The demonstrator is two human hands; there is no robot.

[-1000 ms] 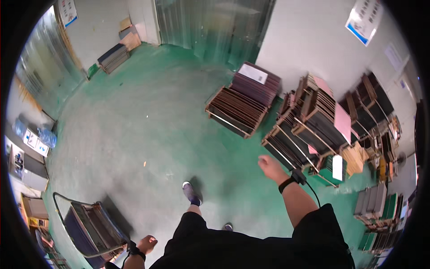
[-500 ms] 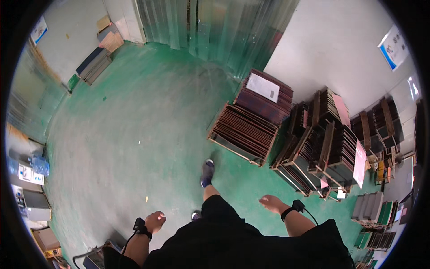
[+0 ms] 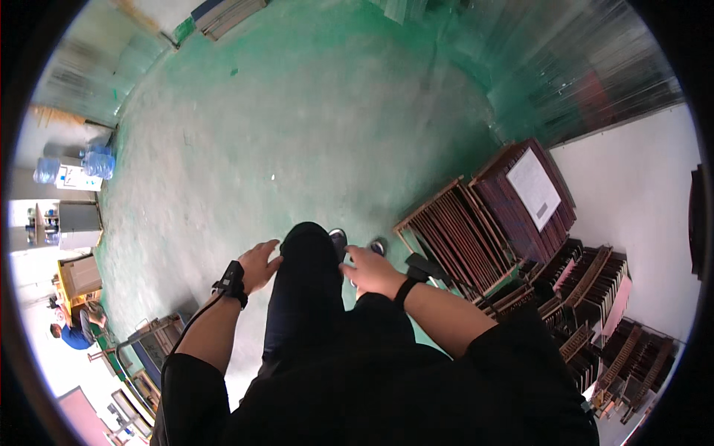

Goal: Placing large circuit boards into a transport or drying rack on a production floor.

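My left hand [image 3: 259, 266] hangs beside my raised knee [image 3: 305, 236], fingers apart and nothing in them. On the knee's other side my right hand [image 3: 370, 271] is open too, its thumb and fingers spread above my shoes [image 3: 338, 241]. Whether either hand touches the trouser leg, I cannot tell. Each wrist wears a black strap with a small device. Nearest to my right hand stands a rack of dark upright panels [image 3: 465, 241]. Against it is a stack of brownish panels [image 3: 506, 197] with a white sheet [image 3: 534, 189] on its side.
More panel racks [image 3: 587, 286] crowd the right by the white wall. A transparent strip curtain [image 3: 565, 82] hangs at the far right. At left are blue water bottles [image 3: 97, 162], a grey cabinet [image 3: 79, 217], a seated person in blue [image 3: 76, 336] and a cart with a handle [image 3: 160, 338].
My view has swung leftward, so the racks sit lower and farther right. Both hands have come inward and forward, closer together, and one knee has risen between them.
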